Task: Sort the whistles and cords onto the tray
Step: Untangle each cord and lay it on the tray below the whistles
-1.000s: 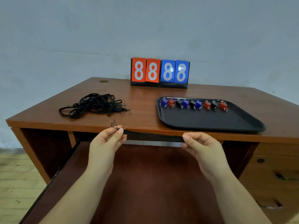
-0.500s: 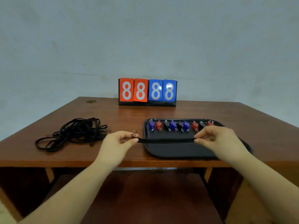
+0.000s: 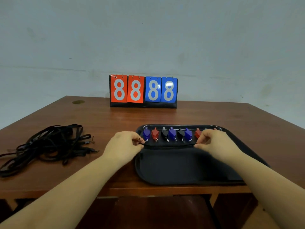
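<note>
Cord [image 3: 170,145], pinched taut between left hand [image 3: 125,144] and right hand [image 3: 214,142], now lowered from desk edge onto tray [image 3: 173,169] below whistles [image 3: 171,133]; placement near.

Whistles [image 3: 171,134] along tray [image 3: 165,171] far edge, cords [image 3: 47,146] left of tray, scoreboard [image 3: 143,91] behind on desk [image 3: 99,119]

Both forearms reach forward, the left hand [image 3: 124,143] and right hand [image 3: 213,142] level and apart, each with fingers curled in a pinching grip, knuckles up.
</note>
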### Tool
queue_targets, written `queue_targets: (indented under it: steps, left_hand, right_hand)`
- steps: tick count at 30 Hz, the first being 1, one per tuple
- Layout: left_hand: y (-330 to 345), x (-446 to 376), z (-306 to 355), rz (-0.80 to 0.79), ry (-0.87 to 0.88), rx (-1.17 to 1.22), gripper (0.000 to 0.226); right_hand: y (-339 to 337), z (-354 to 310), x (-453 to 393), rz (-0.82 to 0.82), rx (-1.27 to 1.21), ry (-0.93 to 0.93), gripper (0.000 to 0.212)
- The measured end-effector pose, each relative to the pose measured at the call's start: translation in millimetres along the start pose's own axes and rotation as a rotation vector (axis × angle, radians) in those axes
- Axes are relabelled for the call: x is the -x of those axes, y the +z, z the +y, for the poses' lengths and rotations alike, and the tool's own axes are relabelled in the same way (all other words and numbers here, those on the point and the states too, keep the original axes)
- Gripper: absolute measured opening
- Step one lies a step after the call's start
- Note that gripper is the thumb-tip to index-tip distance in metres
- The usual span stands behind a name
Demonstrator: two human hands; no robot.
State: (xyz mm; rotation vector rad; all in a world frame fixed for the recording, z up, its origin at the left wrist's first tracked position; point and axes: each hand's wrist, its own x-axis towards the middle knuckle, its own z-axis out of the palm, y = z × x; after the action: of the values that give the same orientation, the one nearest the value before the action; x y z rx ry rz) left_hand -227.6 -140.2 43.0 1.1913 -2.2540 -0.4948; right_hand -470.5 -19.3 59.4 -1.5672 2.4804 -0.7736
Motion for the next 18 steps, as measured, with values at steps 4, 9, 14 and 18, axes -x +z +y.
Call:
queue_targets:
  steps: [4, 9, 14, 18]
  left_hand:
    - [9, -16, 7, -0.028, -0.001, -0.132, 0.01]
    - [17, -22, 3, -0.011, 0.0, -0.123, 0.012]
    - [9, -15, 1, 0.034, -0.011, -0.132, 0.034]
    - [-7, -2, -8, 0.058, -0.068, -0.064, 0.048]
  right_hand:
    - [8, 0, -16, 0.01, 0.055, 0.008, 0.014]
    - [17, 4, -20, 0.02, 0.076, 0.012, 0.016]
    - [14, 1, -17, -0.004, 0.066, 0.006, 0.02]
    - [11, -11, -2, 0.011, 0.141, -0.026, 0.035]
